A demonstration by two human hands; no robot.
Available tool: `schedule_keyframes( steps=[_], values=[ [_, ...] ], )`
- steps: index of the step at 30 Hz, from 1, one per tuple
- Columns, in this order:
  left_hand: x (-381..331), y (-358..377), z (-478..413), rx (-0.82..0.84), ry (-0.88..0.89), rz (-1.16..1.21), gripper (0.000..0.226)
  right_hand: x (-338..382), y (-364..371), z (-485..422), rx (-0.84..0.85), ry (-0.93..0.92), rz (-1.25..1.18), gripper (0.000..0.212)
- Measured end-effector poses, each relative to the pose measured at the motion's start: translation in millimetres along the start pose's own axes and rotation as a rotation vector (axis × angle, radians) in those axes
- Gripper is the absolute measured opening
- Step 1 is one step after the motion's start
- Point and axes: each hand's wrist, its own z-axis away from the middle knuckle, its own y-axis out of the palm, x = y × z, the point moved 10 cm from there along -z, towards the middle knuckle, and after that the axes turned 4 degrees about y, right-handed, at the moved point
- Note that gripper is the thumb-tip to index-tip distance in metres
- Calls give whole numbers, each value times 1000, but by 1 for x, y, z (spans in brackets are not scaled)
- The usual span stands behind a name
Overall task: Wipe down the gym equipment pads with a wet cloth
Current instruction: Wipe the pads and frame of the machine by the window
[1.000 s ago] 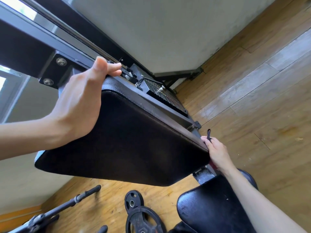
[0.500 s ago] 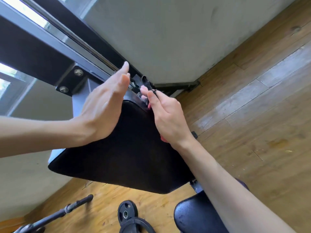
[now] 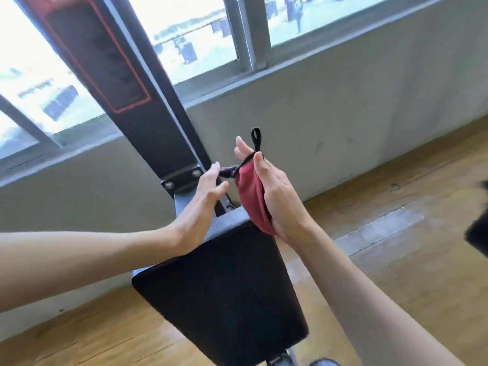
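I judge this to be a pause between wipes, with the cloth being regathered, not a stroke on the pad. My right hand (image 3: 280, 199) holds the red cloth (image 3: 250, 196) just above the top end of the black pad (image 3: 224, 286). The cloth is bunched against the palm and pinched between thumb and fingers, and its black loop (image 3: 256, 138) sticks up. My left hand (image 3: 203, 204) is spread with nearly straight fingers, the tips touching the cloth's dark corner.

Next I need to flatten the cloth into a broad face, press it on the pad's upper edge and draw it down the length.

I can't tell how wet the cloth is, or which parts of the pad are already wiped. The pad's lower end is cut off, and a dark shape (image 3: 478, 231) at the right edge is too blurred to name.
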Motion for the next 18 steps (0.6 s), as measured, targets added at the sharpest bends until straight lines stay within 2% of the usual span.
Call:
schedule_keyframes(
  steps=[1,2,5,8,11,14,18],
  values=[
    [0,-18,13,-23,33,102,75,7,13,-2,33,14,5,42],
    [-6,-29,27,-21,38,123,68,15,30,-3,72,25,35,39],
    [-27,-69,70,-62,71,42,93,16,69,-6,101,85,102,35],
    [-24,-84,84,68,34,97,98,1,93,-1,124,174,29,39],
    [-18,-94,98,153,-7,76,73,7,112,-4,158,172,99,41],
    [-18,-111,99,146,-47,103,75,26,130,-16,185,128,280,39],
    [-39,-123,96,265,-21,100,32,62,154,-33,240,88,486,44]
  ],
)
